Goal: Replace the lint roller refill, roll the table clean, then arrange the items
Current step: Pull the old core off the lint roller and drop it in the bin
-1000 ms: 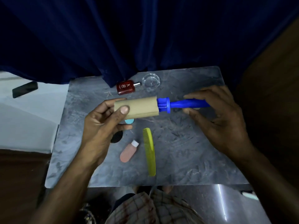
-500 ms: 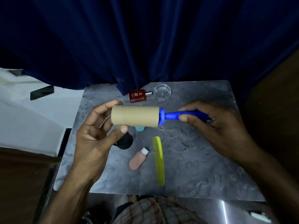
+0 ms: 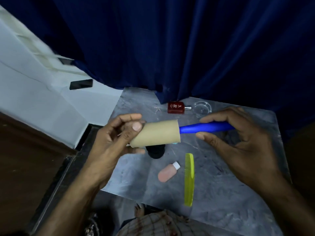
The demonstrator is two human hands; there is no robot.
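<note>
A: Lying on a grey marble table (image 3: pixel 230 193) w/ a blue curtain (image 3: pixel 170 48) behind — comb (image 3: pixel 189 179), pink tube (image 3: pixel 167 172), red bottle (image 3: pixel 176 107), glass dish (image 3: pixel 202 107).

B: Hands?

A: Left hand (image 3: pixel 115 142) clamped on the cardboard refill core (image 3: pixel 158 133); right hand (image 3: pixel 238 138) pinching the blue roller handle (image 3: pixel 204 127), above the table. Vs 0.5 s ago — core tilted, flange hidden, view swung left.

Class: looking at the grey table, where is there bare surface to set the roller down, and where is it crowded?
Bare: the table right of the yellow comb, below the right hand. Crowded: the middle-left, with comb, pink bottle and black object; the far edge holds the red bottle and glass dish.
</note>
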